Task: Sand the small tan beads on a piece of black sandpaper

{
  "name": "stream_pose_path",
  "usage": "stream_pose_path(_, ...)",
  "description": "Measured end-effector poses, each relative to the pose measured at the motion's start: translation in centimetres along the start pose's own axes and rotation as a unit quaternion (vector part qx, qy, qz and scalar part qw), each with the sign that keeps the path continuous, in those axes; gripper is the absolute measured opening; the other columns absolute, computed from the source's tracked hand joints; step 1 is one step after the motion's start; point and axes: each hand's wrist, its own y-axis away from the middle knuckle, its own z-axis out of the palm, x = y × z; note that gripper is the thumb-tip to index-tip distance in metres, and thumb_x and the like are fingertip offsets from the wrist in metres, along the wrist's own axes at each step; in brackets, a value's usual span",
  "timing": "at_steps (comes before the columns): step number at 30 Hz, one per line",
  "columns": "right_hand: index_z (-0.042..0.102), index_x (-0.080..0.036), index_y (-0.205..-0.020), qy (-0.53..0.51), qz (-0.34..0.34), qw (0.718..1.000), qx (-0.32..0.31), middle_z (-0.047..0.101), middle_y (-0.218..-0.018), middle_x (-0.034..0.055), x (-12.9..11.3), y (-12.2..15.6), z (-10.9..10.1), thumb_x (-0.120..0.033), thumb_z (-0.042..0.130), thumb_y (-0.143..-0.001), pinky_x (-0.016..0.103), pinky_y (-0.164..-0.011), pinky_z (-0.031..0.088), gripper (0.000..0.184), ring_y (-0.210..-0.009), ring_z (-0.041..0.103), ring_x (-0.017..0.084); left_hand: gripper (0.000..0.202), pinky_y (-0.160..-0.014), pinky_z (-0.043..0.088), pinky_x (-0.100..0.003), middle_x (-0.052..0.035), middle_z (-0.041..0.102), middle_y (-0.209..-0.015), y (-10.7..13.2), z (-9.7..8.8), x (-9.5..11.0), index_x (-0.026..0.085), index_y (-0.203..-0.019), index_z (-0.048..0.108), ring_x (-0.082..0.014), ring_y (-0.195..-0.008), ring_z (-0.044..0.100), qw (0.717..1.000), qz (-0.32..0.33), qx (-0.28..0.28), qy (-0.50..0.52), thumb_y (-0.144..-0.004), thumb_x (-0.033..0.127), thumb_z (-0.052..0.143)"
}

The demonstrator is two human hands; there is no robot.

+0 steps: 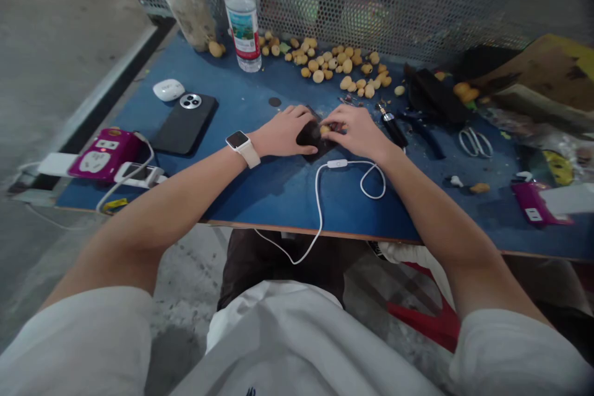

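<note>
My left hand (285, 130), with a white watch on its wrist, rests on the blue table (260, 192) with its fingers curled round a dark rounded object (309, 134). Facing it, my right hand (355, 130) pinches a small tan nut-like piece (325, 130) against that dark object. Both hands meet at the middle of the table. Several tan pieces (334, 65) of the same kind lie scattered just beyond them. A white cable (341, 167) loops on the table under my right wrist.
A black phone (184, 122), a white earbud case (167, 90) and a magenta power strip (103, 153) lie at the left. A water bottle (241, 12) and a bag (190, 12) stand at the back by the mesh fence. Scissors (474, 141) and dark tools (393, 129) lie at the right.
</note>
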Motion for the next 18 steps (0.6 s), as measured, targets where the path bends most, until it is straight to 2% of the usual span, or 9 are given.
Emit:
stream_pose_path(3,0.101,-0.031,-0.130,-0.001,-0.008,1.000,-0.021,0.091,-0.128,0.0146,-0.06,0.15,-0.02,-0.046,0.092,-0.113,0.061,-0.108,0.069,0.024,-0.107,0.080,0.037,0.083,-0.142,0.054,-0.071,-0.0254,0.070,-0.178,-0.03,0.06,0.01,0.020,-0.168,0.074,-0.0526,-0.162,0.066,1.000,0.001,-0.004,0.000,-0.107,0.075,0.086)
stream_pose_path(7,0.101,-0.030,-0.129,0.014,0.004,1.000,0.010,0.091,-0.131,0.0154,-0.15,0.06,0.08,-0.043,0.091,-0.113,0.063,-0.112,0.067,0.023,-0.113,0.080,0.040,0.082,-0.144,0.051,-0.071,-0.0239,0.070,-0.179,-0.11,0.11,-0.11,0.022,-0.169,0.073,-0.0519,-0.163,0.066,1.000,0.000,-0.002,0.000,-0.107,0.074,0.087)
stream_pose_path(12,0.100,-0.030,-0.127,-0.005,-0.003,1.000,-0.028,0.090,-0.126,0.0133,-0.36,0.14,-0.03,-0.044,0.094,-0.112,0.059,-0.107,0.066,0.022,-0.106,0.080,0.037,0.085,-0.144,0.051,-0.074,-0.0258,0.070,-0.179,-0.13,0.04,-0.12,0.020,-0.170,0.073,-0.0538,-0.162,0.066,1.000,0.002,-0.008,0.001,-0.106,0.075,0.087)
stream_pose_path(16,0.099,-0.030,-0.128,0.010,0.011,1.000,-0.001,0.089,-0.128,0.0144,0.20,-0.12,-0.23,-0.045,0.091,-0.114,0.060,-0.109,0.064,0.022,-0.113,0.080,0.039,0.086,-0.146,0.050,-0.074,-0.0256,0.069,-0.181,-0.08,-0.09,0.06,0.021,-0.172,0.073,-0.0534,-0.165,0.065,1.000,-0.005,-0.010,-0.003,-0.106,0.074,0.087)
stream_pose_path(18,0.100,-0.030,-0.127,0.007,0.004,1.000,-0.011,0.090,-0.127,0.0141,0.45,-0.16,-0.31,-0.046,0.092,-0.113,0.059,-0.108,0.064,0.022,-0.113,0.079,0.039,0.086,-0.146,0.050,-0.074,-0.0255,0.069,-0.181,-0.03,-0.11,0.08,0.022,-0.173,0.072,-0.0534,-0.165,0.064,1.000,-0.008,-0.009,-0.002,-0.106,0.073,0.087)
